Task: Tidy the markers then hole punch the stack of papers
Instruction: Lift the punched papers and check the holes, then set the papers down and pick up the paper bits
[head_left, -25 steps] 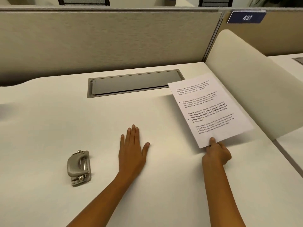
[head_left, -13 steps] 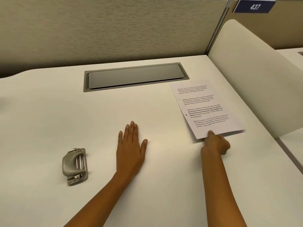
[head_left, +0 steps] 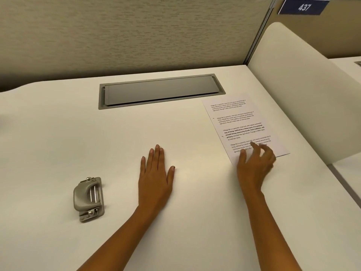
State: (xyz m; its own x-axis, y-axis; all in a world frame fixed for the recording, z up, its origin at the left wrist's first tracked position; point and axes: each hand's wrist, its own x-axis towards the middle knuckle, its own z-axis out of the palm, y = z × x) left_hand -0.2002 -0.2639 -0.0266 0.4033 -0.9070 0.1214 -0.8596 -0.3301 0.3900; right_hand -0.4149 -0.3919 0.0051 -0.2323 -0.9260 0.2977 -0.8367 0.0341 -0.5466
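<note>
White paper [head_left: 234, 122] lies flat on the desk [head_left: 58, 133] at your right. Your right hand [head_left: 256, 165] is over its near edge, fingers loose, gripping nothing. Your left hand [head_left: 156, 173] lies flat and holds nothing. The hole punch [head_left: 88, 199] sits well apart, on your left. Punching looks like your step now. Next, bring the paper and the hole punch together.

left hand [head_left: 155, 178] flat on desk [head_left: 58, 145], right hand [head_left: 256, 163] over papers [head_left: 234, 118]
</note>
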